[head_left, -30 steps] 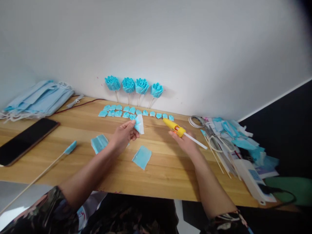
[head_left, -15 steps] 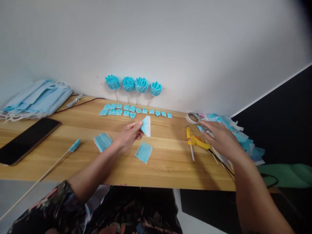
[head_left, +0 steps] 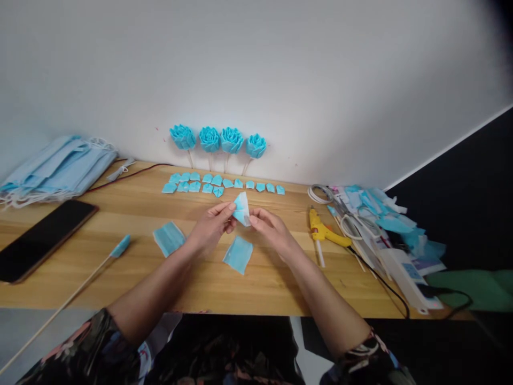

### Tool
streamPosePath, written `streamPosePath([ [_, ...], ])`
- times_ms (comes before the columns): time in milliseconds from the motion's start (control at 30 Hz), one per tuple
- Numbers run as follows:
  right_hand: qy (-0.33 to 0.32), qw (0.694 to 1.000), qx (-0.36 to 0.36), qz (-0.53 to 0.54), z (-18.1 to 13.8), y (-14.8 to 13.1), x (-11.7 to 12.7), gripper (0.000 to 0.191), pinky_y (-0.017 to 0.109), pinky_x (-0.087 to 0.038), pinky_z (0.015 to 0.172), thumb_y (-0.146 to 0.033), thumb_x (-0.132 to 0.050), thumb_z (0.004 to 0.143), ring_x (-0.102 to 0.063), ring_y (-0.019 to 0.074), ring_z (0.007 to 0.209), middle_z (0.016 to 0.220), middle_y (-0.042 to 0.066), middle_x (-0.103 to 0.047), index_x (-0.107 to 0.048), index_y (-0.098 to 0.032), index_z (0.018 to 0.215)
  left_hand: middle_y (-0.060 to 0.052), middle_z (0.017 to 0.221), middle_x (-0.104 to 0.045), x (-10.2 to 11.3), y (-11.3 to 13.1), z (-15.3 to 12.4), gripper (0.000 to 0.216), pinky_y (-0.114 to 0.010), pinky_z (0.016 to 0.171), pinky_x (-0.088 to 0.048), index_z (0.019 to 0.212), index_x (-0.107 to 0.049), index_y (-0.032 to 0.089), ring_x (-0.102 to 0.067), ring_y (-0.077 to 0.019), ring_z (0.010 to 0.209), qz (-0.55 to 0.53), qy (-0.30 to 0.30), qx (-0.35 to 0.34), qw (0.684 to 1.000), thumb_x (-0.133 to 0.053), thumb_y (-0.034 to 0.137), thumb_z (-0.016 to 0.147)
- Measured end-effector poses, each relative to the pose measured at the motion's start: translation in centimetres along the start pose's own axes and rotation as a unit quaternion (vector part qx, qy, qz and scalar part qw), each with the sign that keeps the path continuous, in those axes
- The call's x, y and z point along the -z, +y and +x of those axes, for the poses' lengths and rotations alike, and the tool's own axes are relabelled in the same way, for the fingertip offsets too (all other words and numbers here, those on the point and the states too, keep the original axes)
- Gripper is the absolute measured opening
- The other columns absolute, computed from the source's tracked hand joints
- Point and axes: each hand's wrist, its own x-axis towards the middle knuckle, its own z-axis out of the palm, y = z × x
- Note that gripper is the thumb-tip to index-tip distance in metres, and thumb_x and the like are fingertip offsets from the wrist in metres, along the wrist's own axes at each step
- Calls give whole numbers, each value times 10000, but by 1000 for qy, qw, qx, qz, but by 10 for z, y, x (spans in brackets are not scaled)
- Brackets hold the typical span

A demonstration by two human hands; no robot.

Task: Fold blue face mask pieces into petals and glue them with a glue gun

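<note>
Between my two hands is a folded piece of blue-and-white mask fabric (head_left: 241, 209), held above the wooden table. My left hand (head_left: 216, 222) pinches its left side between thumb and fingers. The thumb and fingers of my right hand (head_left: 268, 227) close on its lower right white edge. Just below lies a flat blue fabric square (head_left: 238, 255). Another blue square (head_left: 169, 238) rests by my left forearm. Behind the hands, small folded blue petals (head_left: 207, 187) lie in rows, and several blue fabric flowers (head_left: 209, 140) on sticks lean against the wall.
A stack of face masks (head_left: 60, 166), a black phone (head_left: 44, 240) and a stick with a blue tip (head_left: 120, 246) are on the left. To the right lie a yellow glue gun (head_left: 320, 227), scissors (head_left: 360, 227), fabric scraps (head_left: 385, 211) and a white power strip (head_left: 409, 280).
My right hand has moved left from the scissors by the scraps to the folded fabric and now grips its edge. The scissors lie on the table. My left hand keeps its hold.
</note>
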Motion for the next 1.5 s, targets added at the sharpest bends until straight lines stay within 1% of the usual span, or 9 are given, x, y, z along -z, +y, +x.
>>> streamPosePath([
  [200, 6, 999, -7, -41, 8, -3, -2, 292, 292, -427, 732, -446, -646, 782, -566, 157, 802, 906, 30, -643, -606, -186, 910, 13, 620, -545, 1, -3, 1, 324, -215, 513, -334, 810, -702, 155, -455, -81, 559, 26, 0, -11, 1000, -767, 461, 724],
  [400, 15, 999, 11, -44, 18, 0, -4, 231, 267, -374, 645, -398, -610, 751, -477, 121, 653, 705, -22, -542, -504, -198, 700, 10, 612, -557, 2, -5, 2, 305, -215, 516, -341, 861, -727, 159, -460, -85, 562, 42, 4, -12, 999, -768, 427, 721],
  [600, 29, 999, 14, -31, 19, 8, -5, 227, 265, -352, 607, -377, -595, 746, -442, 115, 612, 667, -33, -492, -461, -211, 671, 10, 603, -574, 2, -5, 3, 308, -221, 520, -369, 946, -733, 163, -481, -92, 548, 85, 34, -5, 996, -753, 381, 729],
  [700, 33, 999, 14, -32, 18, 10, -4, 213, 267, -363, 612, -362, -594, 744, -454, 117, 620, 675, -30, -503, -464, -210, 672, 12, 597, -572, 3, -5, 4, 298, -226, 523, -364, 920, -733, 169, -469, -93, 538, 126, 32, -13, 992, -738, 401, 734],
  [867, 27, 999, 9, -31, 15, 7, -3, 209, 257, -353, 588, -368, -603, 753, -442, 109, 596, 664, -36, -500, -495, -202, 688, 20, 573, -542, 3, -3, 4, 238, -231, 543, -340, 699, -680, 164, -423, -87, 523, 210, 40, -38, 976, -708, 397, 741],
  [1000, 22, 1000, 9, -13, 12, 7, -3, 227, 268, -406, 647, -415, -632, 770, -522, 131, 682, 756, -10, -591, -576, -196, 793, 24, 560, -511, 1, 1, 2, 264, -235, 546, -326, 637, -624, 167, -409, -93, 528, 225, 59, -52, 971, -679, 395, 759],
  [1133, 44, 999, 0, 8, 12, 12, -4, 330, 298, -458, 719, -412, -663, 765, -599, 159, 789, 887, 27, -670, -615, -195, 1008, 30, 553, -490, -1, 3, 1, 271, -231, 547, -313, 628, -605, 168, -394, -94, 532, 235, 70, -62, 967, -670, 389, 772],
  [1300, 71, 996, 47, 17, 14, 18, -6, 549, 382, -446, 966, -319, -683, 759, -629, 200, 1046, 1086, 49, -696, -530, -248, 1281, 23, 569, -506, -3, 0, -1, 261, -234, 550, -319, 613, -617, 171, -405, -96, 544, 231, 58, -54, 970, -688, 373, 762],
  [1500, 75, 995, 53, 31, 14, 17, -7, 604, 366, -469, 948, -255, -639, 763, -633, 188, 995, 995, 26, -673, -487, -252, 1347, 21, 586, -526, -4, -3, -2, 222, -233, 560, -337, 639, -674, 175, -423, -97, 570, 240, 55, -55, 968, -717, 366, 743],
])
